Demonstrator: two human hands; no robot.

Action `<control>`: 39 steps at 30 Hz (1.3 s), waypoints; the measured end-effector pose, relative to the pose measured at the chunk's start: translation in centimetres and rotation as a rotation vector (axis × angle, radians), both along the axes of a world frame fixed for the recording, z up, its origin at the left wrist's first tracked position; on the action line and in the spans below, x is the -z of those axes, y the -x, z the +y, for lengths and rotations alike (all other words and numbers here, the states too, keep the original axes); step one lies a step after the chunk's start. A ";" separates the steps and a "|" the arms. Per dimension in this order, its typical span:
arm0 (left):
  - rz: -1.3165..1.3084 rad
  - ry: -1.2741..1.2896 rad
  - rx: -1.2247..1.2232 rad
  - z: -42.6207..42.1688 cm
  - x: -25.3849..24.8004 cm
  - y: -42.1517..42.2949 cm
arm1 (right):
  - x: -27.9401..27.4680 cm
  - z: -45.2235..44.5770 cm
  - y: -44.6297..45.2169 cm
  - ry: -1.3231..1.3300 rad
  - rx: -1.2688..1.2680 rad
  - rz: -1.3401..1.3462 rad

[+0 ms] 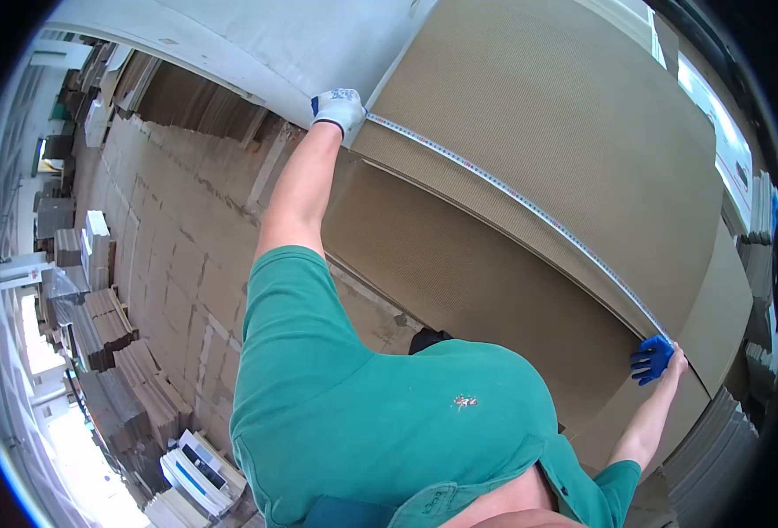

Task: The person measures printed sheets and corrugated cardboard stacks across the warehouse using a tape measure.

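Note:
A tape measure is stretched across a brown corrugated cardboard sheet, running along its near edge. At its upper left end, my left hand, in a white glove with a blue cuff, is closed at the sheet's corner on the tape. My right hand shows a blue glove surface and is closed around the tape's other end, by the sheet's right corner. Whether the tape's case sits inside it is hidden. Below the top sheet, a second brown cardboard surface lies lower down.
A pale panel adjoins the cardboard at the upper left. Stacked cardboard stands behind it on the tiled floor. More flat stacks line the left side, and others stand at lower right.

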State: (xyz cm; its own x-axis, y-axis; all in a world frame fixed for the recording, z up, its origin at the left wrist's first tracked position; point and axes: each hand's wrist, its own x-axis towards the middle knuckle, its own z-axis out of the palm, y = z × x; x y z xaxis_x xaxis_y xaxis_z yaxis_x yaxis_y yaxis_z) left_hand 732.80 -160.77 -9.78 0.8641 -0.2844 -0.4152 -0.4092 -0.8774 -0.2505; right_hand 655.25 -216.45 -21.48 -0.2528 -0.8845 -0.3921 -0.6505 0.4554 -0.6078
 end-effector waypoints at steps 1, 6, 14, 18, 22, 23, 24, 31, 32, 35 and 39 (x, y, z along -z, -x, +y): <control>-0.001 -0.001 -0.003 -0.2 0.1 0.1 | -0.1 0.0 0.3 -0.005 -0.002 0.004; 0.028 -0.033 -0.050 -0.7 -0.3 0.4 | -0.8 0.1 0.0 -0.154 0.032 -0.111; 0.015 -0.027 -0.079 -0.7 0.1 0.4 | -1.2 0.3 0.0 -0.198 -0.001 -0.125; -0.025 -0.011 -0.060 -0.7 0.2 0.1 | -1.8 0.9 -0.8 -0.215 0.006 -0.135; 0.001 -0.019 -0.068 -0.6 0.4 0.2 | -2.0 1.1 -0.8 -0.202 -0.003 -0.147; 0.017 -0.023 -0.077 -0.4 0.2 0.1 | -1.9 1.2 -0.7 -0.216 -0.013 -0.188; 0.014 -0.023 -0.079 -0.4 -0.1 0.1 | -1.8 1.1 -0.8 -0.229 -0.024 -0.230; 0.016 -0.060 -0.063 0.1 -0.4 0.5 | -1.8 0.9 -0.9 -0.204 -0.028 -0.192; 0.015 -0.059 -0.067 0.2 -0.3 0.4 | -1.7 0.8 -0.9 -0.204 -0.030 -0.207; 0.007 -0.017 -0.066 0.7 0.5 0.2 | -1.6 0.9 -1.0 -0.264 -0.013 -0.248; -0.124 0.118 0.118 2.2 2.6 0.0 | -0.5 0.9 -0.3 -0.111 0.024 -0.235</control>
State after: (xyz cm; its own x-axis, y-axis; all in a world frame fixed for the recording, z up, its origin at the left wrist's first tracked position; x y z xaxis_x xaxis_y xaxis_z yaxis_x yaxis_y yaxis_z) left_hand 732.84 -158.55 -12.41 0.8646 -0.4266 -0.2653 -0.4828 -0.8516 -0.2042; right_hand 655.55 -215.52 -20.99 -0.1634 -0.8277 -0.5369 -0.4858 0.5412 -0.6864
